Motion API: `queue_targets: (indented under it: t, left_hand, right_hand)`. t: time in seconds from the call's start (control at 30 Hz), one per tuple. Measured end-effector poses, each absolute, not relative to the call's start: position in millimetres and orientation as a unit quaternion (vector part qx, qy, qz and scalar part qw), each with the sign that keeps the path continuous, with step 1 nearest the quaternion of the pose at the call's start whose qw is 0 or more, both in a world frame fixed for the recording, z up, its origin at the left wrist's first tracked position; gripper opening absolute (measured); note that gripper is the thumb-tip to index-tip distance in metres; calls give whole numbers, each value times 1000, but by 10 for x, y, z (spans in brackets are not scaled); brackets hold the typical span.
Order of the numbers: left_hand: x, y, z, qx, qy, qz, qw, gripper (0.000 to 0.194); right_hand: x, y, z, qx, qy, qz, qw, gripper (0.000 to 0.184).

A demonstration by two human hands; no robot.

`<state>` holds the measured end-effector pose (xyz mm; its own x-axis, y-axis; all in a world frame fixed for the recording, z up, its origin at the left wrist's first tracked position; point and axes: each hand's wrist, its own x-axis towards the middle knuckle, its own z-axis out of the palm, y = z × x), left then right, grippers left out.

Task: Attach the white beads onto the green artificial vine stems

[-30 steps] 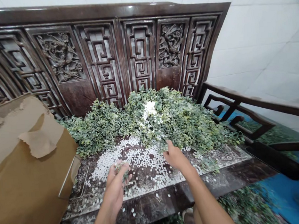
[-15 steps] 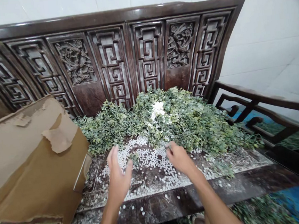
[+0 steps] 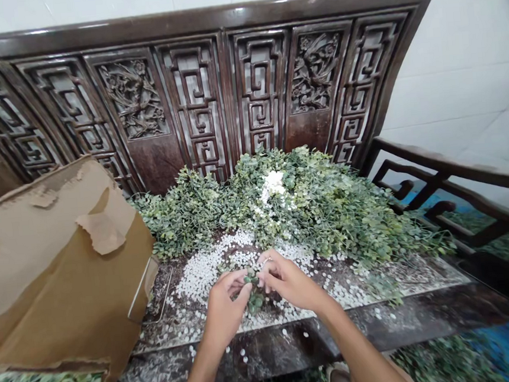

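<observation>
Over the bench seat, my left hand (image 3: 228,303) is closed on a small sprig of green artificial leaves (image 3: 255,301), pinching it between thumb and fingers. Right beside it, my right hand (image 3: 289,280) has its thumb and fingertips pinched together at the sprig's edge. Whatever is between those fingertips is too small to make out. Small white discs (image 3: 201,273) lie scattered over the seat below and around both hands. Behind them, a large heap of green artificial sprigs (image 3: 345,213) rests against the backrest, with a clump of white discs (image 3: 273,183) on top.
A torn cardboard box (image 3: 79,277) stands on the left, with a bent wire piece (image 3: 161,303) beside it. The dark carved backrest (image 3: 228,98) rises behind, and a wooden armrest (image 3: 457,167) bounds the right. More greenery (image 3: 429,351) lies below the front edge.
My left hand opened over a sprig on the seat and now grips a sprig. My right hand has come left to meet it. The view has shifted, so the bench sits further right.
</observation>
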<state>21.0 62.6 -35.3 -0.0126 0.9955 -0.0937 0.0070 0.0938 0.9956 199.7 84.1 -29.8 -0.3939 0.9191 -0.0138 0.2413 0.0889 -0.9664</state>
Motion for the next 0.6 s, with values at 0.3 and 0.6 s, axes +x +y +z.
queue_targets:
  t: [0.3,0.6]
  left_hand:
    - [244,601,-324,414,495,489,587,16]
    - [277,618,-375,441,509,484,559,18]
  right_hand:
    - [1882,824,-258,-425,-665,489,371,16]
    - [1887,851,-303,-457,-648,452,409,15]
